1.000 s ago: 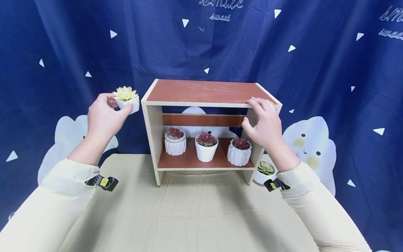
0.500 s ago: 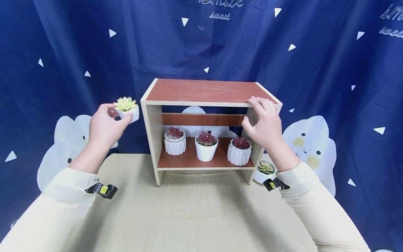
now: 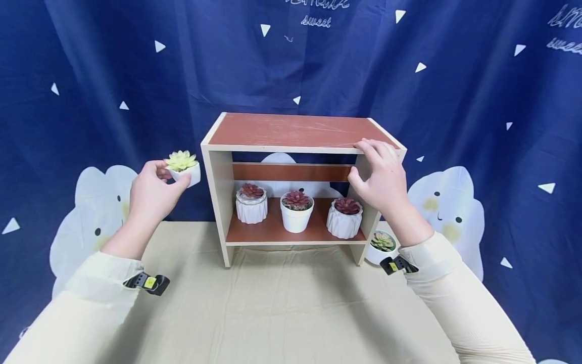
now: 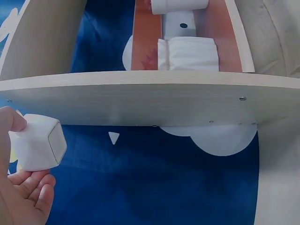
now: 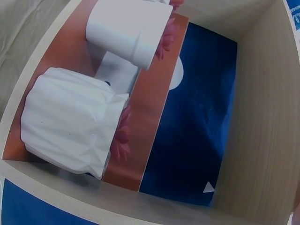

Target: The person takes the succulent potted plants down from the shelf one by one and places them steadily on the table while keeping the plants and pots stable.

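Observation:
In the head view, my left hand holds a small yellow-green succulent in a white pot to the left of the shelf unit. Thumb and fingers pinch the faceted pot, as the left wrist view also shows. My right hand rests with its fingers on the top board's front edge near the right corner, the thumb apart from them and lower. Three red succulents in white pots, a left one, a middle one and a right one, stand on the lower board.
A green succulent in a round white pot stands on the table beside the unit's right side, partly behind my right forearm. A beige cloth covers the table. Behind hangs a blue curtain with white triangles and cloud shapes.
My left hand has come down with the potted yellow-green succulent, still left of the shelf unit. The right hand stays on the top board's edge. The view has shifted slightly.

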Tool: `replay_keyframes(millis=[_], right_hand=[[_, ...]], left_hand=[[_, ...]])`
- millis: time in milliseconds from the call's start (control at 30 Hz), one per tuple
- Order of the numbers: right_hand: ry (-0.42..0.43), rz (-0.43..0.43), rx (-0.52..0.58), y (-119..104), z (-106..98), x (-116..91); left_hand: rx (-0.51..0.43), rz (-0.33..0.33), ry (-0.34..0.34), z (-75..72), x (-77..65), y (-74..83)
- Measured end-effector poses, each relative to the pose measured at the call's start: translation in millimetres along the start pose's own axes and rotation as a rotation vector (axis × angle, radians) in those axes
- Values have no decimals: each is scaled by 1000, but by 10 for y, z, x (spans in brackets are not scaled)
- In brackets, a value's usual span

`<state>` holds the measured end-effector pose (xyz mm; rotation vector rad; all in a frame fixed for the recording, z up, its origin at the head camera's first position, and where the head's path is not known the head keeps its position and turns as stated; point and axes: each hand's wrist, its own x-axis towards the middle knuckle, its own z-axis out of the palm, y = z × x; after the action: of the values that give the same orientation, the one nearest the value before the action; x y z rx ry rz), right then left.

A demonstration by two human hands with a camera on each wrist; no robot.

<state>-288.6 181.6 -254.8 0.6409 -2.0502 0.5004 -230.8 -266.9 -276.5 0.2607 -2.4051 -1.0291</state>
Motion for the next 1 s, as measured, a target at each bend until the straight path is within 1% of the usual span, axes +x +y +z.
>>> replay_keyframes(millis=[167, 367, 533, 733, 833, 1000], right_hand=[[3, -5, 5, -5, 9, 7], [5, 5, 0, -6, 6, 0], [1, 7, 3, -16, 5, -3], [9, 7, 1, -21, 6, -3], [10, 9, 2, -15, 5, -4], [18, 2, 7, -16, 10, -2]], left_hand=[[-8, -13, -12, 36, -30, -106], [-22, 0, -18, 109, -65, -228], [-36, -8, -16, 166, -115, -312], [-62, -10, -12, 283, -173, -411], [-59, -12, -15, 345, -198, -464], [-55, -19, -25, 407, -237, -529]])
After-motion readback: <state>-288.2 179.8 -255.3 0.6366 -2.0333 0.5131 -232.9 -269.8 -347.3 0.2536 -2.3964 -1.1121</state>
